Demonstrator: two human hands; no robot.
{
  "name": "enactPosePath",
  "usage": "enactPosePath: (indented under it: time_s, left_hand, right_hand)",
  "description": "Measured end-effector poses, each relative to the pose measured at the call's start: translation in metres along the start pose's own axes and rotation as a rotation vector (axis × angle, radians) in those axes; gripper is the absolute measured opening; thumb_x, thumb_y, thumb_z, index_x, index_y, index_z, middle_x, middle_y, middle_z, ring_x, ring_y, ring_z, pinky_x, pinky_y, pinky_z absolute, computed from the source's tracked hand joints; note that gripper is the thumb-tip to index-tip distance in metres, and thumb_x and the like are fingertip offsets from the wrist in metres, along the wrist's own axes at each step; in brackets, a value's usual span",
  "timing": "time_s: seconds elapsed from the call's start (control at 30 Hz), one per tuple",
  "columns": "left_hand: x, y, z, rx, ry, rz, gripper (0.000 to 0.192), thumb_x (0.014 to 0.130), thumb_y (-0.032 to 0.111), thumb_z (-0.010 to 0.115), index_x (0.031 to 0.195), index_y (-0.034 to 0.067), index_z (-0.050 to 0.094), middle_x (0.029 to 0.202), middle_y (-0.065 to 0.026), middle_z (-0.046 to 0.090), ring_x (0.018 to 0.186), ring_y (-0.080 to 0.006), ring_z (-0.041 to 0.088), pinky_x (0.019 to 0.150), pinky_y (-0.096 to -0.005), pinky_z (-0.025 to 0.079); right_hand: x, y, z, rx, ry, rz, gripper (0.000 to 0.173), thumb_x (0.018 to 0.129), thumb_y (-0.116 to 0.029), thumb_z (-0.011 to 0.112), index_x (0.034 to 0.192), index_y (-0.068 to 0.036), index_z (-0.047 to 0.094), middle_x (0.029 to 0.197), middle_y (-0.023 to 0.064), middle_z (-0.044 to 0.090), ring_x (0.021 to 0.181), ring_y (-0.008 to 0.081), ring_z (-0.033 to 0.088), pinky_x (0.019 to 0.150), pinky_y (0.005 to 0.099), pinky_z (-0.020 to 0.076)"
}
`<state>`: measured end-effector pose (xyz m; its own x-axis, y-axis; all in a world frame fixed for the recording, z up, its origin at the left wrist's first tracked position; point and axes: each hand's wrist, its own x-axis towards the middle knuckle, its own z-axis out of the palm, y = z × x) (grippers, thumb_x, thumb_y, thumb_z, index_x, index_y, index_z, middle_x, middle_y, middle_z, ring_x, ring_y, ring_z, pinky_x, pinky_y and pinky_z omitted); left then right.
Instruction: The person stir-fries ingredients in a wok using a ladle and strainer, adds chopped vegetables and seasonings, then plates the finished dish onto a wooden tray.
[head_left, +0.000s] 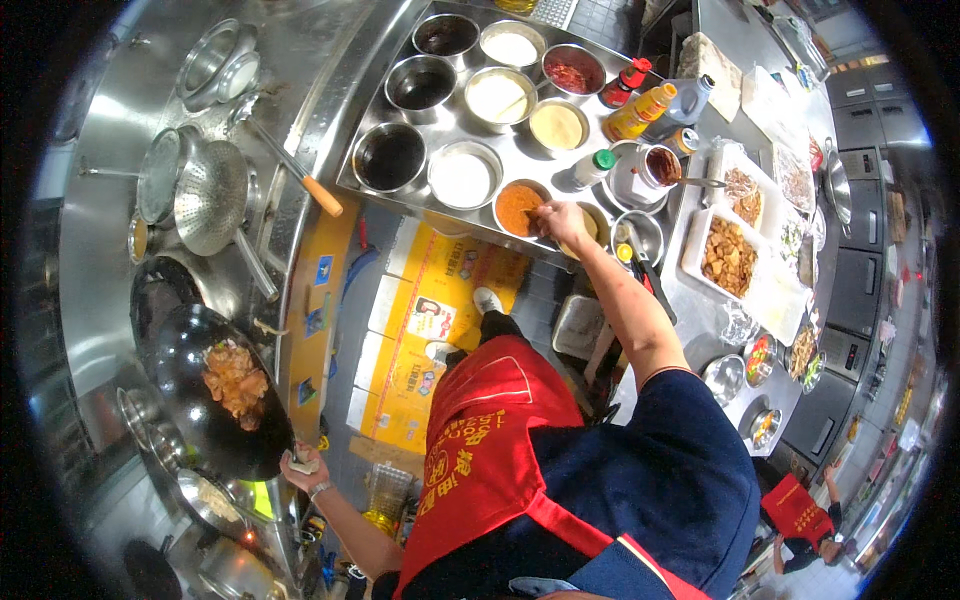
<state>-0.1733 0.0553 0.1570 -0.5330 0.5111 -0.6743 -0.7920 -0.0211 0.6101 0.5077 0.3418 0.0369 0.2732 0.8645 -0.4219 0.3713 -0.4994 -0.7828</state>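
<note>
My left hand (306, 471) grips the edge of a black wok (176, 394) through a folded pale cloth (301, 463). The wok is tilted over the stove, and browned chunks of food (236, 382) lie together inside it. Across the aisle, my right hand (561, 223) reaches into a metal bowl of orange-brown seasoning (517, 208). Its fingers pinch a small utensil, probably a spoon, whose end is in the seasoning. Partly behind that wrist is another bowl with yellowish contents (595, 225).
A perforated strainer (214, 199) and a wooden-handled ladle (322, 196) rest on the steel stove top. The seasoning tray (352, 180) carries several bowls and bottles, including a green-capped shaker (592, 171). White tubs of food (697, 255) stand further right. Another person (801, 510) is at lower right.
</note>
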Motion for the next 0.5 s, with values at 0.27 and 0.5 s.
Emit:
enactPosePath:
  time_s: [0.27, 0.5]
  left_hand:
    - [-0.004, -0.006, 0.001, 0.052, -0.03, 0.091, 0.025, 0.086, 0.029, 0.058, 0.096, 0.007, 0.053, 0.084, -0.0132, 0.061, 0.063, -0.0203, 0.058, 0.042, -0.0276, 0.04]
    - [-0.007, -0.011, 0.008, -0.039, -0.059, 0.043, 0.017, 0.087, 0.028, 0.057, 0.09, 0.012, 0.052, 0.074, -0.0115, 0.061, 0.057, -0.0205, 0.058, 0.04, -0.0305, 0.041]
  right_hand:
    - [-0.008, -0.013, -0.031, 0.608, 0.043, 0.28, 0.01, 0.092, -0.007, 0.054, 0.091, 0.002, 0.058, 0.07, 0.0077, 0.061, 0.053, 0.0121, 0.056, 0.044, 0.0234, 0.0432]
    - [-0.005, -0.017, -0.039, 0.694, 0.155, 0.217, 0.009, 0.088, -0.003, 0.054, 0.081, 0.0, 0.058, 0.064, 0.008, 0.059, 0.05, 0.0153, 0.056, 0.043, 0.0253, 0.0436]
